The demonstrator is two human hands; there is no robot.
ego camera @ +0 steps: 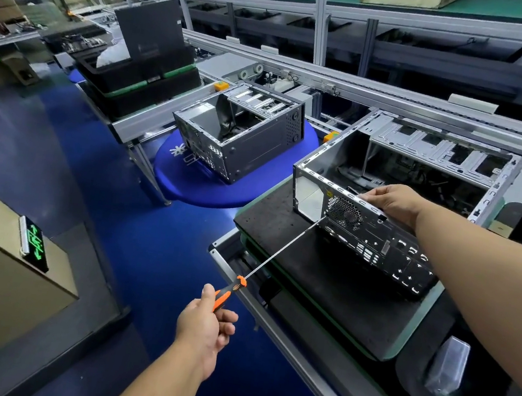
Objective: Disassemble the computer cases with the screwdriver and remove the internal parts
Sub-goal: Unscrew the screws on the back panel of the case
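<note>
Closest to the camera, the left hand (204,329) has its fingers curled around the orange and black handle of a long thin screwdriver (264,264). Its metal shaft reaches up to the rear panel of an open grey metal computer case (385,193), with the tip beside the round fan grille (343,212). This case lies on a black pallet (326,271) on the workbench. The right hand (394,202) grips the upper rear edge of the case. Further left, a second opened dark computer case (241,136) stands on a round blue stool (208,188).
</note>
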